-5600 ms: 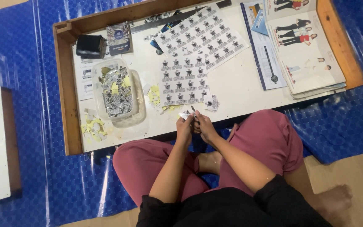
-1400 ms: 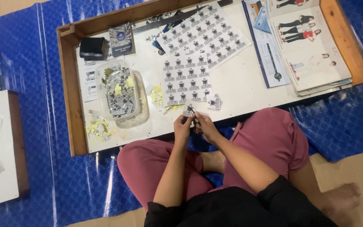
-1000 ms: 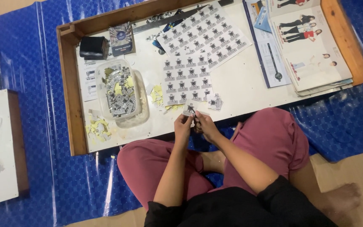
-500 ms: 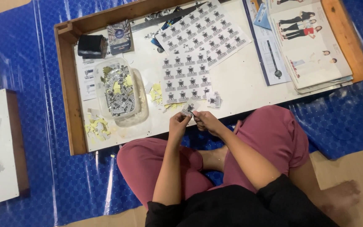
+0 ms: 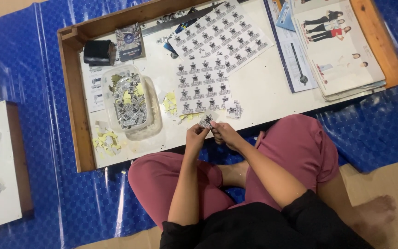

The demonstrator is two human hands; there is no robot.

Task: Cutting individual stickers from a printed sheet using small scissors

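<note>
I am pinching a small printed sticker (image 5: 206,121) between my left hand (image 5: 196,136) and right hand (image 5: 224,133), near the bench's (image 5: 263,87) near edge.

Small black-and-white sticker (image 5: 206,121) pinched between both hands, white sticker sheets (image 5: 208,60) on the tray, perhaps cut stickers in clear tub (image 5: 130,101)

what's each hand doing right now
Left hand: pinched shut on the small sticker.
Right hand: fingers closed at the same small sticker's edge.
</note>
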